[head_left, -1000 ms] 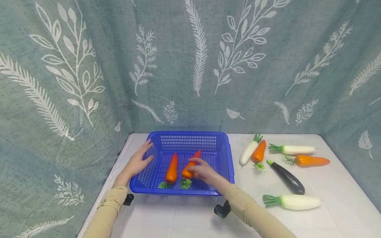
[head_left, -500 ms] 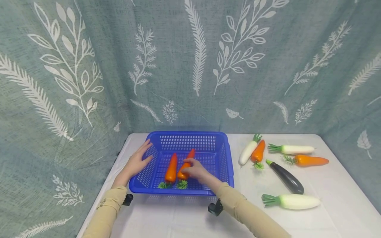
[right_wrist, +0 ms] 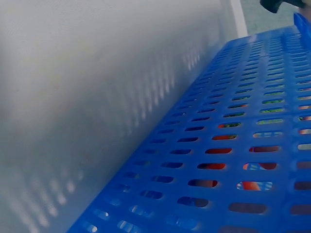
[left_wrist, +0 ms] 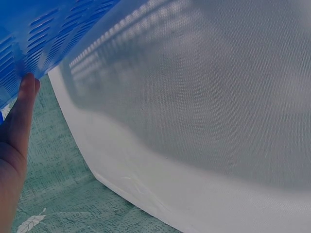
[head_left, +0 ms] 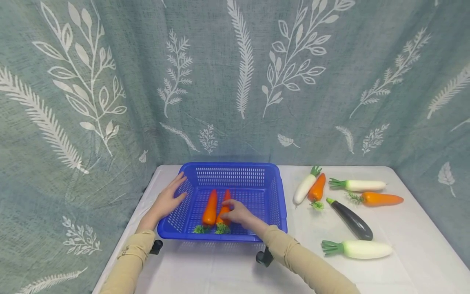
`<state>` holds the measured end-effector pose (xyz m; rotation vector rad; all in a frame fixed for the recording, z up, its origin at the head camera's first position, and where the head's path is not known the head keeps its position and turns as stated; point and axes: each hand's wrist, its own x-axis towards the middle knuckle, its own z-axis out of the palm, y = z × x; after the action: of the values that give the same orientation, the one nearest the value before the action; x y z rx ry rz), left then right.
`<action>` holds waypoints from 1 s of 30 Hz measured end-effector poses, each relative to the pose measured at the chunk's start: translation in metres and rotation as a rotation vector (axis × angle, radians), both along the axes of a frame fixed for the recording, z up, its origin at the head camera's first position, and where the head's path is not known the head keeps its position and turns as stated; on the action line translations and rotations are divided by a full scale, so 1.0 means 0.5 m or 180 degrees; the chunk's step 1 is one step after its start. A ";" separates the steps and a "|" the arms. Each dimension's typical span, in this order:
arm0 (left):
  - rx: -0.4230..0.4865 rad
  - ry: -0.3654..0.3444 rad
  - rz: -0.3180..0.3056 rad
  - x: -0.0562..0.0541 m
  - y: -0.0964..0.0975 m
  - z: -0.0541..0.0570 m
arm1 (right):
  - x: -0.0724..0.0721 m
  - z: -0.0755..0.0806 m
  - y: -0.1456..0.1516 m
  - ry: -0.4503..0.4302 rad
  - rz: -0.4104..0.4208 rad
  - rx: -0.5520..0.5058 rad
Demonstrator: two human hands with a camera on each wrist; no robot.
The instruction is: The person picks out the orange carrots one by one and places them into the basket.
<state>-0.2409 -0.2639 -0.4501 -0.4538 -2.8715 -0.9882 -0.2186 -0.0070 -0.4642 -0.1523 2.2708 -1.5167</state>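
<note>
In the head view a blue plastic basket (head_left: 236,236) stands on the table with two orange carrots inside. The left carrot (head_left: 210,207) lies lengthwise, its leafy end toward the near wall. Beside it, my right hand (head_left: 238,213) reaches over the near rim and grips the other carrot (head_left: 227,195), fingers over its middle and part of it covered. My left hand (head_left: 169,201) rests at the basket's left rim with fingers extended; the left wrist view shows its fingers (left_wrist: 28,87) against the slotted wall. Through slots in the right wrist view, bits of orange and green show.
Right of the basket lie several vegetables: a white radish (head_left: 304,190) next to a carrot (head_left: 317,188), another radish (head_left: 366,185), a carrot (head_left: 382,199), an eggplant (head_left: 351,220) and a near radish (head_left: 367,249). A patterned curtain (head_left: 220,81) hangs behind the white table (head_left: 205,269).
My right hand has moved left inside the basket with its carrot, bringing it close beside the other one and more parallel to it. The left hand has stayed at the rim.
</note>
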 end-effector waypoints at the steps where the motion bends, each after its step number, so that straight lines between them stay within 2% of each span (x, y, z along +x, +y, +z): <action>1: 0.0005 0.0001 0.0000 0.000 0.000 0.000 | 0.000 -0.001 0.000 0.0000 0.0014 0.0000; 9: 0.0012 -0.0009 0.0002 0.001 0.002 0.001 | 0.000 -0.006 0.001 -0.0140 0.0148 -0.0202; 22: -0.0013 -0.0045 0.0024 -0.001 0.001 0.001 | 0.000 -0.003 0.001 -0.0299 0.0143 -0.0412; 30: 0.0004 -0.0049 0.0008 0.000 0.000 0.001 | 0.002 0.000 0.001 -0.0368 0.0486 -0.0322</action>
<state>-0.2410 -0.2637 -0.4496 -0.4445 -2.8841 -0.9973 -0.2175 -0.0067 -0.4643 -0.2541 2.0452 -1.5202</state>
